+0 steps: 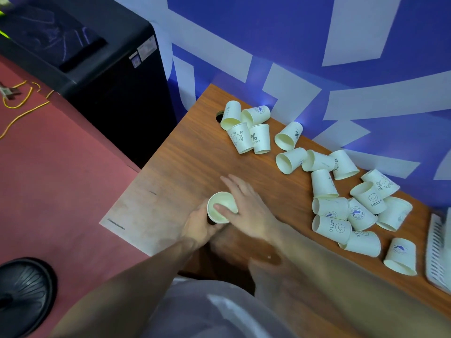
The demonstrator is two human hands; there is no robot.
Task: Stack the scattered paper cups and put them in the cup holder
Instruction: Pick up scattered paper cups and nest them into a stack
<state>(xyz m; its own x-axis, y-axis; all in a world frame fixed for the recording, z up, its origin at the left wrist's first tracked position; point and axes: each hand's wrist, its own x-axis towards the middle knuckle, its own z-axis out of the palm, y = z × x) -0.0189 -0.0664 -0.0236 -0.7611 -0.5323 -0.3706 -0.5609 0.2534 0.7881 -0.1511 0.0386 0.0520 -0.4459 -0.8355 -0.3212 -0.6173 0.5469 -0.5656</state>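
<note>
An upright cream paper cup [225,202] stands near the front left of the wooden table [190,154]. My left hand [197,225] is wrapped around its lower part, where something dark shows under the cup; I cannot tell what it is. My right hand [251,206] lies against the cup's right side with its thumb inside the rim and its fingers stretched out flat. Several printed paper cups lie scattered along the wall: a far cluster [246,128], a single cup [289,136] and a big pile [353,206] at the right.
A white slatted rack [438,250] sits at the table's right edge. A cable hole [219,116] is by the far cups. A black cabinet [97,69] stands left of the table. A yellow cable [22,111] and a round black base [24,293] lie on the red floor.
</note>
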